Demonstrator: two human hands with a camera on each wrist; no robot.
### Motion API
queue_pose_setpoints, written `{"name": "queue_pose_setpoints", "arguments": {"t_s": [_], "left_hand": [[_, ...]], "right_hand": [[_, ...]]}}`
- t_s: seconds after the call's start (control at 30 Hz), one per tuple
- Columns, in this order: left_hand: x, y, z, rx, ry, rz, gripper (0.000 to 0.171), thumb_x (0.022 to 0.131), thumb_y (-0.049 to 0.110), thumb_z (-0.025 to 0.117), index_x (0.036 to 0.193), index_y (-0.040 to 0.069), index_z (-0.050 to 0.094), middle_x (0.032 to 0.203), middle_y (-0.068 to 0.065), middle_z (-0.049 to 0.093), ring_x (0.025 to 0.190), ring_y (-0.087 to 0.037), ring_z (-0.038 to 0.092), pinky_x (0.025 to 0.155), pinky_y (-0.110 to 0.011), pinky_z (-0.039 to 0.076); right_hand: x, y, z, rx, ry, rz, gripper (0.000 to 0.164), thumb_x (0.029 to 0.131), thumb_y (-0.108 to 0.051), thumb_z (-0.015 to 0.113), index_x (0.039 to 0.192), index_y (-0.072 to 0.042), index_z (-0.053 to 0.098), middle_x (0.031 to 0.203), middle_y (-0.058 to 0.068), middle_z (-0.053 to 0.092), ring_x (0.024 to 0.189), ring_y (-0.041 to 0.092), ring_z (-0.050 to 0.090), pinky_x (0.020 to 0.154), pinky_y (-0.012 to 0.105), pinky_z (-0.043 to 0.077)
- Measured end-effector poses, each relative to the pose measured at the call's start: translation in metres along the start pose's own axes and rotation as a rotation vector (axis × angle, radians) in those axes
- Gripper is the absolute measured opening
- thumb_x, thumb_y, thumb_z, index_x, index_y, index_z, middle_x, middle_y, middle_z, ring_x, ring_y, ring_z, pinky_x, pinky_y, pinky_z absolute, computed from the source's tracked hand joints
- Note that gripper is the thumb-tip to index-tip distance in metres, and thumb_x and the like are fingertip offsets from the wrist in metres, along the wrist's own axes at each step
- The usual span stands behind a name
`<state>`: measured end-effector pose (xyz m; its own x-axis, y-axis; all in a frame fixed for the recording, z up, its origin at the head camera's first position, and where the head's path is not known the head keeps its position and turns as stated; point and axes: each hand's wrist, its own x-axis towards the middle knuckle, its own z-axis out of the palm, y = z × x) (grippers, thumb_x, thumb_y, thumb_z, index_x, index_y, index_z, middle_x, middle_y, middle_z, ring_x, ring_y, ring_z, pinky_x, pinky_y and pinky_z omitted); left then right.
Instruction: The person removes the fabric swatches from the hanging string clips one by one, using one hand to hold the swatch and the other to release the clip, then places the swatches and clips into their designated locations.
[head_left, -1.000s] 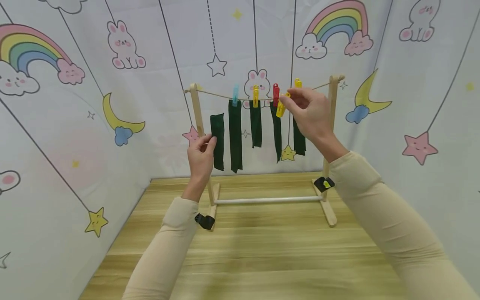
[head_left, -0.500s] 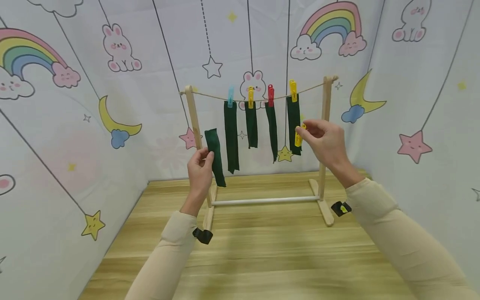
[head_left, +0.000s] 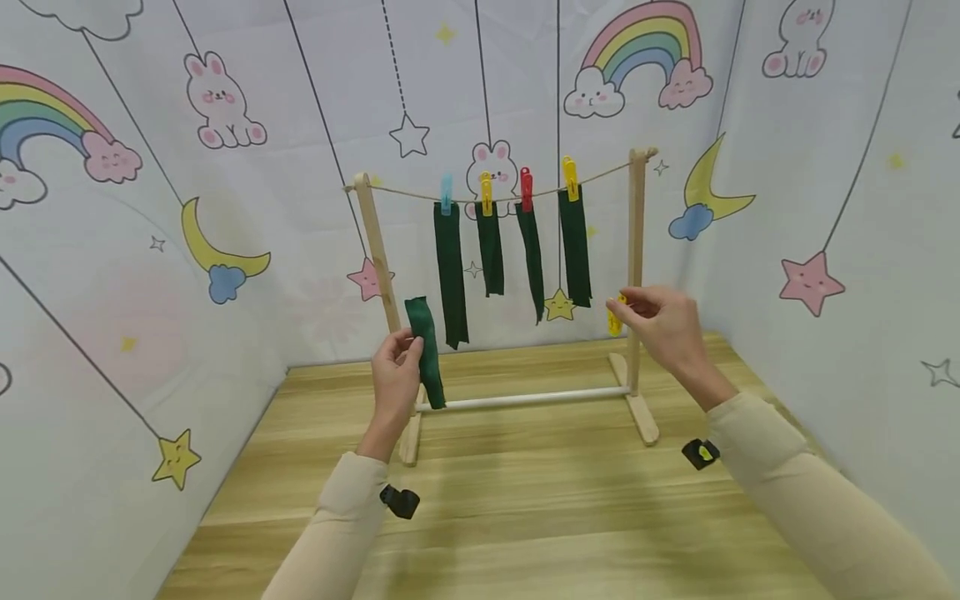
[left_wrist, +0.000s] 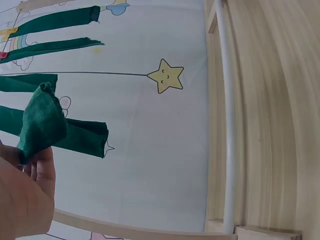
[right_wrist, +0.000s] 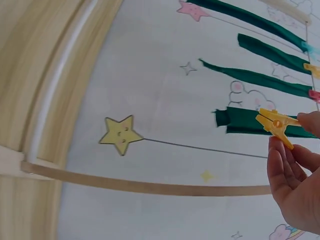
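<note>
My left hand pinches a dark green cloth strip near its middle, in front of the rack's left post. In the left wrist view the strip's folded end stands out past the fingers. A yellow clothespin is pinched between the thumb and fingers of my right hand, beside the right post. Several more green strips hang from a string. Blue, yellow, red and another yellow clothespin clip them there.
The rack's wooden posts stand on flat wooden feet, joined low down by a white rod. Under it is a wood-grain tabletop. White cloth walls with printed rabbits, stars and rainbows enclose the back and sides.
Both hands have come down from the string. My left hand has lowered the green strip, and my right hand has carried the yellow clothespin down and to the right.
</note>
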<state>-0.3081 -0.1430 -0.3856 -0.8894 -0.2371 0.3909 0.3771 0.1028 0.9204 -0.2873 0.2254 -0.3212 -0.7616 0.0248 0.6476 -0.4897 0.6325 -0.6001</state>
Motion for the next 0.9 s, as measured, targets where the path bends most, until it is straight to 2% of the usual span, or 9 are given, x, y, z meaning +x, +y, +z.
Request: {"name": "queue_pose_setpoints", "arguments": {"t_s": [0.1, 0.17, 0.27, 0.33, 0.4, 0.6, 0.9], "left_hand": [[-0.009, -0.009, -0.002, 0.006, -0.015, -0.042, 0.025, 0.102, 0.016, 0.059, 0.12, -0.001, 0.062, 0.106, -0.016, 0.063, 0.085, -0.013, 0.066, 0.063, -0.02, 0.052], [-0.015, -0.016, -0.004, 0.007, -0.024, -0.072, 0.024, 0.102, 0.014, 0.058, 0.121, -0.001, 0.062, 0.105, -0.015, 0.063, 0.081, -0.012, 0.065, 0.057, -0.022, 0.052], [-0.022, -0.025, -0.005, 0.006, -0.028, -0.113, 0.023, 0.102, 0.012, 0.059, 0.12, -0.001, 0.062, 0.102, -0.014, 0.062, 0.076, -0.009, 0.064, 0.052, -0.022, 0.05], [-0.026, -0.03, -0.005, 0.002, -0.037, -0.129, 0.023, 0.102, 0.011, 0.059, 0.12, -0.002, 0.062, 0.101, -0.014, 0.062, 0.074, -0.009, 0.063, 0.05, -0.023, 0.05], [-0.03, -0.034, -0.004, 0.002, -0.049, -0.145, 0.023, 0.102, 0.011, 0.059, 0.121, -0.002, 0.062, 0.1, -0.014, 0.062, 0.073, -0.009, 0.062, 0.049, -0.023, 0.05], [-0.039, -0.042, -0.009, 0.053, -0.112, -0.167, 0.03, 0.102, 0.012, 0.058, 0.126, -0.006, 0.058, 0.106, -0.021, 0.061, 0.071, -0.01, 0.061, 0.05, -0.022, 0.05], [-0.061, -0.065, -0.026, 0.111, -0.197, -0.289, 0.03, 0.103, 0.007, 0.054, 0.131, -0.005, 0.054, 0.11, -0.021, 0.059, 0.075, -0.015, 0.063, 0.055, -0.027, 0.055]], "right_hand": [[-0.011, 0.011, 0.001, -0.034, -0.017, 0.014, 0.034, 0.092, -0.022, 0.076, 0.11, 0.006, 0.073, 0.096, 0.019, 0.073, 0.079, 0.028, 0.069, 0.064, 0.007, 0.045], [-0.018, 0.018, 0.001, -0.06, -0.026, 0.018, 0.033, 0.092, -0.022, 0.076, 0.108, 0.006, 0.074, 0.096, 0.019, 0.073, 0.078, 0.03, 0.07, 0.064, 0.011, 0.048], [-0.028, 0.027, 0.002, -0.091, -0.048, 0.024, 0.032, 0.091, -0.022, 0.076, 0.106, 0.007, 0.074, 0.094, 0.02, 0.074, 0.078, 0.031, 0.071, 0.066, 0.027, 0.057], [-0.035, 0.032, 0.002, -0.1, -0.063, 0.038, 0.032, 0.091, -0.021, 0.076, 0.106, 0.007, 0.074, 0.094, 0.02, 0.074, 0.078, 0.031, 0.071, 0.068, 0.039, 0.058], [-0.04, 0.037, 0.001, -0.106, -0.077, 0.054, 0.031, 0.091, -0.02, 0.076, 0.106, 0.007, 0.074, 0.094, 0.02, 0.074, 0.078, 0.031, 0.071, 0.068, 0.043, 0.058], [-0.057, 0.051, 0.003, -0.124, -0.148, 0.099, 0.03, 0.092, -0.019, 0.075, 0.103, 0.008, 0.075, 0.089, 0.018, 0.074, 0.075, 0.028, 0.069, 0.064, 0.033, 0.055], [-0.085, 0.073, 0.003, -0.147, -0.396, 0.184, 0.024, 0.091, -0.018, 0.075, 0.096, 0.005, 0.077, 0.084, 0.011, 0.074, 0.069, 0.018, 0.065, 0.059, 0.034, 0.053]]}}
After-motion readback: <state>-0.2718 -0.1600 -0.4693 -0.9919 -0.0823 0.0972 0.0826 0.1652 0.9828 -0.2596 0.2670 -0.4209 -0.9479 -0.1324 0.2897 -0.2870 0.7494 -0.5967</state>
